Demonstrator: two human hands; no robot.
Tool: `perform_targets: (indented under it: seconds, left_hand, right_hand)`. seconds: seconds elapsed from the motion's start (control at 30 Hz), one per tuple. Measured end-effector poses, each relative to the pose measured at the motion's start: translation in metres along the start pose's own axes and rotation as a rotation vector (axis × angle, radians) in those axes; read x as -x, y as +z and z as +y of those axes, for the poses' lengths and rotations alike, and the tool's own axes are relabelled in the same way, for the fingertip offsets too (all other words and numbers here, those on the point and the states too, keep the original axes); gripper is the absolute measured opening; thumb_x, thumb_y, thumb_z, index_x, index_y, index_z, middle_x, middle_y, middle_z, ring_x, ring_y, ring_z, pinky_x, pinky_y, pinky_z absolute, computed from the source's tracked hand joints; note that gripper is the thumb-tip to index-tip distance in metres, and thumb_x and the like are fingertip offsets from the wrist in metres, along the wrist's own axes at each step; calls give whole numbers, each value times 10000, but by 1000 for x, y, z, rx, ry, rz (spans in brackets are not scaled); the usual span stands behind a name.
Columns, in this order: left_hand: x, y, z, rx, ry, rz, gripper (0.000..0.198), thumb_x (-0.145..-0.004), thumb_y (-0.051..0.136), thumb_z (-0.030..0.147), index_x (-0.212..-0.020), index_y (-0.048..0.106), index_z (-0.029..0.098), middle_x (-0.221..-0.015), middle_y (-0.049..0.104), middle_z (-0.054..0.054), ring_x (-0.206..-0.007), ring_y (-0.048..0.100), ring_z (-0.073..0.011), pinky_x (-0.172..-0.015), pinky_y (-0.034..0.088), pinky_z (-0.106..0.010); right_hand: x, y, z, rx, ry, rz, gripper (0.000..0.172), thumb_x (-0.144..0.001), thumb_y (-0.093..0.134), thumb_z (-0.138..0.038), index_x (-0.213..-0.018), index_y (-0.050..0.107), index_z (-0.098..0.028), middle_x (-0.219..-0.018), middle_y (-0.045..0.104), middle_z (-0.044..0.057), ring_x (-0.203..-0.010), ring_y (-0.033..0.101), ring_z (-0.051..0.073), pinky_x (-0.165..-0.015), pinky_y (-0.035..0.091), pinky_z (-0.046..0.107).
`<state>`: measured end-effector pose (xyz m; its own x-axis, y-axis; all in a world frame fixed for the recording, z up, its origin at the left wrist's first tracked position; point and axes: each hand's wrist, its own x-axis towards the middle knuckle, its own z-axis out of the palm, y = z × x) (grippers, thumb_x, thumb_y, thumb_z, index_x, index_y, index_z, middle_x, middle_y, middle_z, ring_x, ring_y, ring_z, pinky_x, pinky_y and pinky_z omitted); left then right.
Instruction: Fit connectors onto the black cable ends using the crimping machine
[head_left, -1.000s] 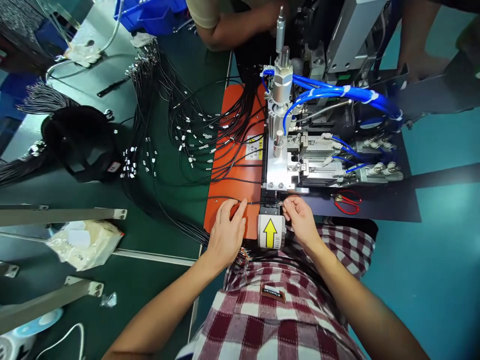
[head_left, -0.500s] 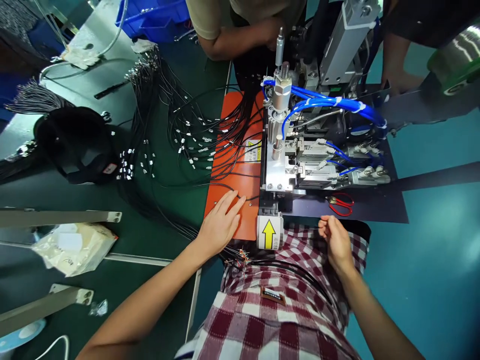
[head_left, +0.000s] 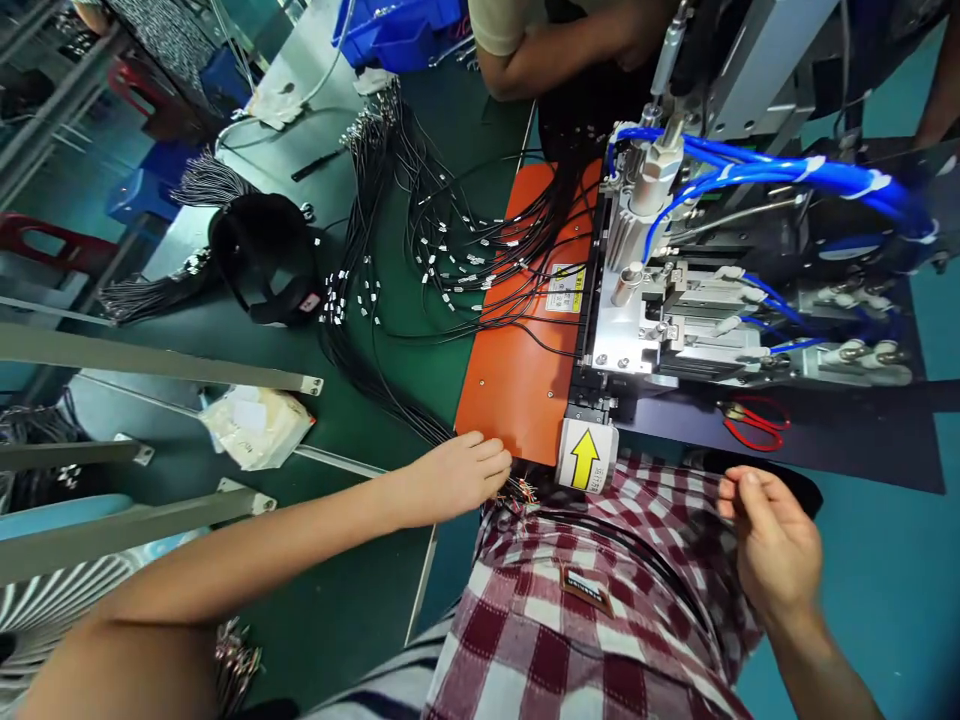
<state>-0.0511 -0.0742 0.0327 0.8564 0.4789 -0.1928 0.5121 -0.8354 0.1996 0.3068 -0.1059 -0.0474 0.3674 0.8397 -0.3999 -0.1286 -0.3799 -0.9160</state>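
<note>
My left hand (head_left: 461,478) lies at the near edge of the orange plate (head_left: 510,400), its fingers bent and together over stripped, coloured wire ends (head_left: 523,490) of black cables. Its fingertips are partly hidden, so what they grip cannot be made out. My right hand (head_left: 780,545) hovers beside my lap, thumb and fingers drawn together; nothing I can name shows in it. Black cables (head_left: 637,550) run across the checked apron (head_left: 547,640). Between my hands, the machine's front guard (head_left: 589,455) carries a yellow arrow. More black cables (head_left: 536,290) with white tags spread over the plate.
The metal machine (head_left: 626,330) with blue hoses (head_left: 757,175) stands right of the plate. Red-handled snips (head_left: 757,425) lie near it. Cable bundles (head_left: 367,180), a black round holder (head_left: 262,255) and a plastic bag (head_left: 255,425) are on the left. A person's arm (head_left: 562,65) rests opposite.
My left hand has drawn back from the orange plate's surface to the wire ends at its near edge. My right hand has moved right and nearer my body. The view has shifted left.
</note>
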Motion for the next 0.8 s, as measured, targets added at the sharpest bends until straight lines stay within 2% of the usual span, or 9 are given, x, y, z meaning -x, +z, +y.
perform_targets:
  seconds: [0.07,0.13,0.27,0.33,0.4,0.5,0.57,0.7,0.8]
  left_hand:
    - [8,-1,5,36,-86,-24,225,-938,430,122,-984,648,155,-924,642,-97,-857,570,-191,-738,433,-314]
    - [11,-8,0,182,-171,26,227,-944,426,145,-960,651,169,-921,654,-90,-864,584,-192,-776,440,-322]
    - [12,-38,-13,588,-327,287,177,-950,471,216,-967,644,183,-904,673,-66,-864,613,-161,-810,469,-291]
    - [7,-51,-11,624,-358,460,152,-932,501,192,-999,637,177,-903,667,-70,-851,610,-161,-784,482,-286]
    - [-3,-56,-2,629,-341,560,165,-913,514,144,-1031,624,176,-910,653,-70,-846,601,-160,-768,488,-283]
    - [-29,-49,14,715,-231,496,201,-913,484,102,-1059,607,165,-919,634,-76,-843,589,-153,-755,487,-267]
    - [-45,-39,22,737,-206,463,204,-921,454,103,-1050,604,153,-910,618,-83,-834,576,-157,-744,480,-271]
    - [-67,-26,23,720,-279,419,181,-922,464,158,-1046,595,157,-909,611,-81,-834,569,-176,-749,470,-298]
    - [-76,-26,20,729,-283,392,202,-920,492,198,-1101,577,168,-976,648,-83,-889,583,-195,-821,460,-333]
  right_hand:
    - [9,8,-11,75,-37,-73,252,-815,666,-466,-845,634,-218,-708,555,-8,-577,472,108,-527,413,227]
    - [18,18,-21,152,-71,-140,246,-845,626,-472,-856,623,-226,-704,558,-3,-567,479,119,-526,419,242]
    - [31,37,-36,311,-175,-282,189,-880,591,-423,-863,607,-236,-694,557,-5,-573,495,131,-523,423,242]
    - [36,48,-43,354,-251,-383,135,-882,597,-374,-890,608,-239,-760,593,8,-639,539,145,-574,454,249]
    - [38,60,-50,347,-327,-477,105,-887,596,-327,-951,609,-245,-838,621,18,-716,575,158,-643,482,260]
    - [37,77,-60,289,-401,-595,171,-876,615,-288,-1042,596,-248,-839,625,12,-711,578,154,-645,487,260]
    - [35,83,-65,283,-438,-631,177,-859,636,-268,-1031,605,-237,-840,629,15,-703,574,153,-643,482,265]
    - [31,89,-66,288,-444,-560,44,-873,616,-253,-862,625,-212,-780,624,18,-658,555,147,-619,462,273]
    - [31,90,-62,228,-355,-523,103,-863,635,-283,-795,613,-208,-709,599,5,-596,520,132,-562,434,262]
